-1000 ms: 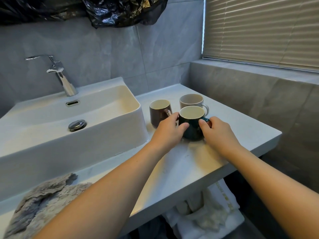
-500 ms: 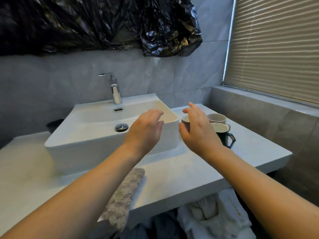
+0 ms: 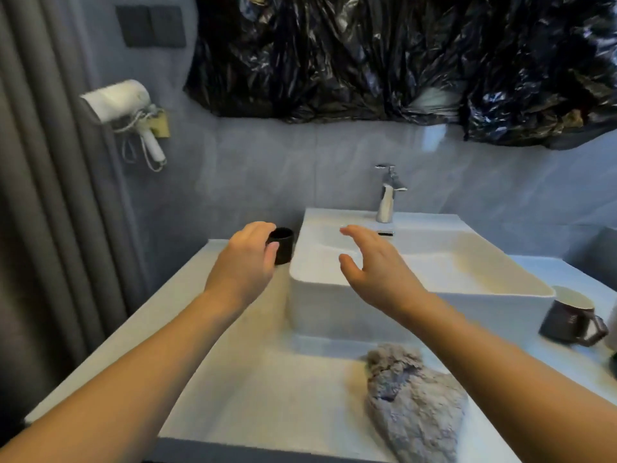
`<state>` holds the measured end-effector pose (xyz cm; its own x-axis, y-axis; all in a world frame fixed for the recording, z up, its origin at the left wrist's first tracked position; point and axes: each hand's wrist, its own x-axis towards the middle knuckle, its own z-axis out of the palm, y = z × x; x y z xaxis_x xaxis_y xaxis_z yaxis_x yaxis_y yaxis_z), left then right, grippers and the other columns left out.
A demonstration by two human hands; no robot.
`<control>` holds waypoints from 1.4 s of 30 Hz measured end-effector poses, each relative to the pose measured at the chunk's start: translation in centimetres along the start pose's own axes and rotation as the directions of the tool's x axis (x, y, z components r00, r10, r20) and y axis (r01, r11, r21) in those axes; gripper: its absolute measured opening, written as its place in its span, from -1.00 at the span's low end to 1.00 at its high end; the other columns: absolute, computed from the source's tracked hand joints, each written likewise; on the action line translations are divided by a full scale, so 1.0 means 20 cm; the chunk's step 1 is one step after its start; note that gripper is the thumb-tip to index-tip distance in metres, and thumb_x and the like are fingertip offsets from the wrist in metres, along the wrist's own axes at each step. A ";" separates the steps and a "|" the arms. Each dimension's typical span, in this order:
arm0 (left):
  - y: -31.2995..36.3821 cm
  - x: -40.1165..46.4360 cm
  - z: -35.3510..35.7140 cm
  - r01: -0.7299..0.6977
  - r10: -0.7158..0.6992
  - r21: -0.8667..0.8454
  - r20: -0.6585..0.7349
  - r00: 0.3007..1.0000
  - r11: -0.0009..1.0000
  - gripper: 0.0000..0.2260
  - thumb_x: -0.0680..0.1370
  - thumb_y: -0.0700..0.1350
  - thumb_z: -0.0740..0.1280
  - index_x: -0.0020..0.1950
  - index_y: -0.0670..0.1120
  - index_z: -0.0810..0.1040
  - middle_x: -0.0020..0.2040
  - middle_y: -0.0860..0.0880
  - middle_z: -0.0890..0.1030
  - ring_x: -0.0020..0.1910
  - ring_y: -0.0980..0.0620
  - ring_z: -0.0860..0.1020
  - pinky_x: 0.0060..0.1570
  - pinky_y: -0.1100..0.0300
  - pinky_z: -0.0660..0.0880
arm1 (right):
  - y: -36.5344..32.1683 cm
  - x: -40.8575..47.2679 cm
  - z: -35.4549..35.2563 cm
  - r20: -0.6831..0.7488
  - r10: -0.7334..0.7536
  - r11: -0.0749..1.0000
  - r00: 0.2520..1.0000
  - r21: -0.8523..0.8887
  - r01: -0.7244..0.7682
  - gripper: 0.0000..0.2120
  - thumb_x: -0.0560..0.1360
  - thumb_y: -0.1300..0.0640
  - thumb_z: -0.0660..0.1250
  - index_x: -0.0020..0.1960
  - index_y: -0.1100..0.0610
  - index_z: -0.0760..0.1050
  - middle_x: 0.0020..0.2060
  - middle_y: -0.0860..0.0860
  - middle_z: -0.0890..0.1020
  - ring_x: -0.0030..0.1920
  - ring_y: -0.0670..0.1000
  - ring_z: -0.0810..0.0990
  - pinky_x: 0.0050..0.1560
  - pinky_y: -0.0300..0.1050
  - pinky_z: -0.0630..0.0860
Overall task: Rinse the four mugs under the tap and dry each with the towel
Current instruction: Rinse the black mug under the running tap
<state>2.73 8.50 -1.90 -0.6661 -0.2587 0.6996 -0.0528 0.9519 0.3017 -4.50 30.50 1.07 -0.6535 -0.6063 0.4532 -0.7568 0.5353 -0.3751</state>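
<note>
A small black mug stands on the white counter, just left of the basin. My left hand reaches it with curved fingers; fingertips and thumb lie against its near left side, not around it. With spread fingers and nothing in it, my right hand hovers over the basin's left part. The chrome tap stands at the basin's back; no water shows. A brown mug sits on the counter right of the basin. The grey towel lies crumpled at the counter's front.
A white hair dryer hangs on the grey tiled wall at the left, beside a grey curtain. Black plastic sheeting covers the wall above the tap. Slivers of other mugs show at the right frame edge.
Both hands left the mugs right of the basin and swung left. My view turned left too; my left hand has now reached the black mug.
</note>
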 end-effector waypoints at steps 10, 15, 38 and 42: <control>-0.68 0.29 0.31 0.360 -0.347 -0.070 0.149 0.926 0.930 -0.62 0.63 -0.05 0.29 0.44 -0.11 0.45 0.38 -0.06 0.53 0.35 -0.07 0.48 0.31 0.08 0.37 | -0.11 0.87 0.51 0.219 0.169 0.965 0.961 0.159 -0.206 -0.68 0.55 0.26 0.24 0.29 0.20 0.50 0.21 0.15 0.58 0.22 0.15 0.53 0.18 -0.07 0.44; -0.86 0.42 0.63 0.538 -0.476 -0.217 0.280 0.834 0.814 -0.58 0.60 -0.02 0.36 0.44 -0.09 0.46 0.36 -0.04 0.55 0.25 -0.01 0.55 0.25 0.12 0.43 | -0.01 1.31 0.72 0.379 0.386 0.839 0.841 0.234 -0.491 -0.79 0.53 0.38 0.15 -0.24 0.19 0.33 -0.33 0.11 0.38 -0.30 0.11 0.41 -0.20 -0.09 0.40; -1.11 0.59 0.91 0.442 -0.404 -0.631 0.216 0.889 0.637 -0.62 0.49 -0.19 0.47 0.29 0.03 0.60 0.10 0.09 0.69 0.16 0.12 0.62 0.19 0.13 0.54 | 0.07 1.60 1.07 0.500 0.469 0.407 0.728 0.609 -0.681 -0.80 0.54 0.26 0.13 0.12 0.22 0.43 -0.01 0.16 0.52 -0.05 0.14 0.52 -0.14 -0.06 0.44; -0.93 0.58 0.61 0.355 -0.357 -0.648 0.135 0.924 0.674 -0.60 0.46 -0.16 0.51 0.28 0.05 0.61 0.08 0.13 0.70 0.15 0.16 0.62 0.19 0.17 0.52 | -0.02 1.43 0.87 0.417 0.377 0.458 0.827 0.692 -0.558 -0.70 0.48 0.34 0.15 0.13 0.21 0.56 0.07 0.17 0.60 -0.02 0.11 0.56 -0.04 0.02 0.52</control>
<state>-13.01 -10.15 -7.24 -0.6971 -0.5570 0.4513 0.2101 0.4431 0.8715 -23.24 2.68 0.10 -0.8319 -0.5452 -0.1039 0.0076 0.1761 -0.9844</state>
